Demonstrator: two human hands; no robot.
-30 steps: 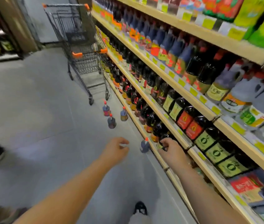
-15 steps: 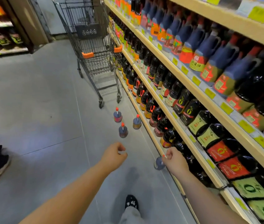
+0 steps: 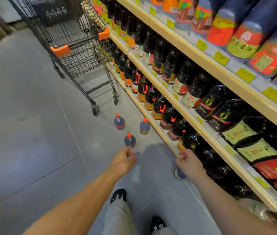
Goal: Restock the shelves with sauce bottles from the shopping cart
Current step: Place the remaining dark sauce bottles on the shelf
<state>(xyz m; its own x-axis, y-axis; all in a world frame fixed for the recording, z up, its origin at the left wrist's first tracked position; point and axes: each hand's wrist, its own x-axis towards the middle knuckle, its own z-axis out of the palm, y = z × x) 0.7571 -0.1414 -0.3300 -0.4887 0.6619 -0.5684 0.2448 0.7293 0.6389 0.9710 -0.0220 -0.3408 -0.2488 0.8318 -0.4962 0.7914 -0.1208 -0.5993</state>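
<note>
- My right grip point(image 3: 187, 164) pinches the top of a small sauce bottle point(image 3: 179, 174), which hangs under it just beside the bottom shelf point(image 3: 151, 121) on the right.
- Only the bottle's dark blue-grey body shows below the grip.
- My left grip point(image 3: 123, 162) is clenched, with nothing seen in it, near an orange-capped floor bottle point(image 3: 129, 140).
- Two similar bottles point(image 3: 119, 122) stand farther away, in front of the shopping cart point(image 3: 76, 61).

Shop aisle.
We see long shelves point(image 3: 202, 131) of sauce bottles point(image 3: 200, 85), yellow price tags point(image 3: 221, 58) on their edges, a shopping cart point(image 3: 76, 53) alongside.
</note>
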